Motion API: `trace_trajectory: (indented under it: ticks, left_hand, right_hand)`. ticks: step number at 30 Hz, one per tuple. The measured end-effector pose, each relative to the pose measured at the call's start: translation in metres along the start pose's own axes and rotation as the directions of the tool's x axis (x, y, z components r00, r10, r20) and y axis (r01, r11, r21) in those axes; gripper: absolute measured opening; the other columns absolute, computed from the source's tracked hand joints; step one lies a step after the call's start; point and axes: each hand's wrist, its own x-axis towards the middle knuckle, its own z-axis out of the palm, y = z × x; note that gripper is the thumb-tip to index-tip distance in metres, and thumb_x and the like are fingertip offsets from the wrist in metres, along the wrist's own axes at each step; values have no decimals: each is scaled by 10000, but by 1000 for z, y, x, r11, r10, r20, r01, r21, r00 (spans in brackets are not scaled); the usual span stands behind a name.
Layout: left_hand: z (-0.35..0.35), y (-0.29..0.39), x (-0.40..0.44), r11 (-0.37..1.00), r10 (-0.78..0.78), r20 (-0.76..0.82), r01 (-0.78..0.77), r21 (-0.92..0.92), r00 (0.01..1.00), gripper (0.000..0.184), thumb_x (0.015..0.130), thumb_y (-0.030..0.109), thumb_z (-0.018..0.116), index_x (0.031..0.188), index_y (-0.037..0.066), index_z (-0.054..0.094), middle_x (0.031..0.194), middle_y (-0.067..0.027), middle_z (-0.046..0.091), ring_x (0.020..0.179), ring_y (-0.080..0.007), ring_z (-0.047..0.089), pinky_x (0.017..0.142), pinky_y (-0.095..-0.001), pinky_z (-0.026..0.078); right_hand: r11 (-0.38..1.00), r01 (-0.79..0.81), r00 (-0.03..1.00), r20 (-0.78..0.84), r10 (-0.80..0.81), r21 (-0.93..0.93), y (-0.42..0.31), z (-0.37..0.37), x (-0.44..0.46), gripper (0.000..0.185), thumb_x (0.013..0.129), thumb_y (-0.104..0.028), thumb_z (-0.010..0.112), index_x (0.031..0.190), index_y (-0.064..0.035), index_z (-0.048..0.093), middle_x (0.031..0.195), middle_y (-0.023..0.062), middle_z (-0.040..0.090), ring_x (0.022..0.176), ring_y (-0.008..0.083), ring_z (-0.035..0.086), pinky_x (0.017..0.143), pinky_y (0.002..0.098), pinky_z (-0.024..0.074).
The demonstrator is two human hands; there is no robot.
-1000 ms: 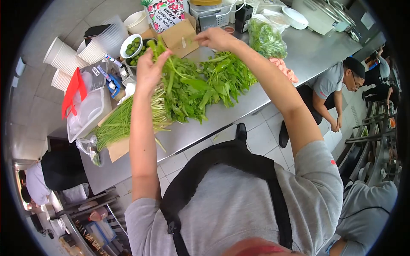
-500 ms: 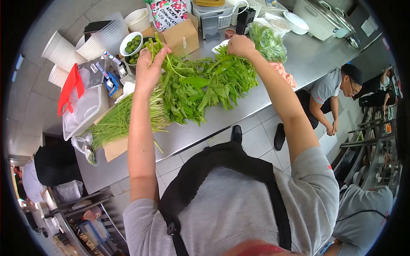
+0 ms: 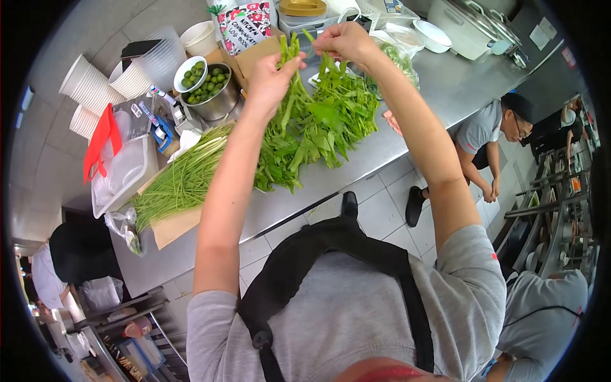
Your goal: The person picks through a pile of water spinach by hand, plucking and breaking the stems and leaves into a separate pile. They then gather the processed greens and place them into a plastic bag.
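Note:
My left hand (image 3: pixel 275 83) is closed around a bunch of leafy green stems (image 3: pixel 294 95), their cut ends sticking up past the fingers. Just to its right, my right hand (image 3: pixel 347 43) pinches the end of a green stem. Below both hands, a heap of leafy greens (image 3: pixel 340 121) lies on the steel table (image 3: pixel 375 159). Beside my left forearm is a pile of long, thin green stalks (image 3: pixel 178 178), resting partly on brown cardboard (image 3: pixel 175 227).
Small green limes fill a white bowl (image 3: pixel 180 79) and a metal pot (image 3: pixel 219 109). Stacked paper cups (image 3: pixel 89 83), a white tray (image 3: pixel 153 159) and a bagged green vegetable (image 3: pixel 401 60) surround the work area. A co-worker (image 3: pixel 480 137) bends forward to the right of the table.
My left hand has moved right with the stems, uncovering the pot of limes. My right hand has risen away from the heap and moved left, closer to the left hand.

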Motion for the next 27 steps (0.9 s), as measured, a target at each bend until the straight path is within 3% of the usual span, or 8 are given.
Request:
trace_trajectory:
  ticks: [11,14,16,19,22,24,26,27]
  left_hand:
    - [-4,-18,9,998,-66,-29,66,17,997,179,777,137,584,868,-16,588,731,-35,583,620,-81,487,566,-233,396]
    - [-11,-20,8,989,-147,26,147,-23,989,178,772,132,591,874,-14,591,742,-38,589,640,-81,490,585,-233,400]
    - [-13,-23,7,990,-140,19,140,31,990,182,772,131,589,884,-13,591,744,-37,591,639,-83,492,586,-233,402]
    - [-21,-26,8,979,-155,-11,155,132,988,183,773,124,586,895,-13,591,744,-38,593,634,-85,493,582,-232,402]
    - [-39,-30,16,975,-191,-77,198,96,979,161,783,109,575,883,-15,588,756,-57,603,647,-107,524,586,-249,425]
    - [-54,-32,24,911,-312,-168,244,-333,935,161,787,103,566,896,-15,575,792,-68,608,673,-143,557,614,-282,459]
    - [-78,-40,33,862,-317,-119,234,-451,941,178,796,101,554,931,-14,550,869,-87,595,742,-182,570,685,-325,476]
    - [-86,-39,33,789,-345,-37,269,-552,938,188,799,104,549,946,-13,538,894,-91,584,779,-188,561,717,-330,467]
  right_hand:
    - [920,304,946,-35,-322,-246,-1,25,-3,69,714,-95,608,759,-45,595,615,-9,561,575,70,520,497,211,450]
    - [927,271,959,150,-239,-261,1,27,1,93,680,-89,621,744,-42,572,588,12,557,559,107,534,509,236,449]
    - [695,506,840,108,-532,-511,6,30,3,106,645,-84,600,732,-38,560,589,65,564,551,188,556,533,286,452]
    - [490,371,751,-56,-658,-789,18,28,17,126,621,-84,564,738,-37,558,598,112,559,574,253,560,557,327,452]
    - [581,397,743,-123,-658,-711,25,12,25,103,623,-91,549,714,-43,560,596,117,556,574,284,553,571,333,462]
    - [625,379,786,-120,-607,-682,27,11,25,98,655,-87,567,741,-48,593,613,91,582,553,232,575,564,306,471]
    - [894,217,976,74,-204,-393,26,12,20,124,681,-98,574,787,-65,630,668,83,613,547,175,588,565,295,468]
    - [876,218,976,102,-192,-431,28,14,17,145,701,-115,596,832,-68,638,686,55,621,518,117,571,568,263,464]
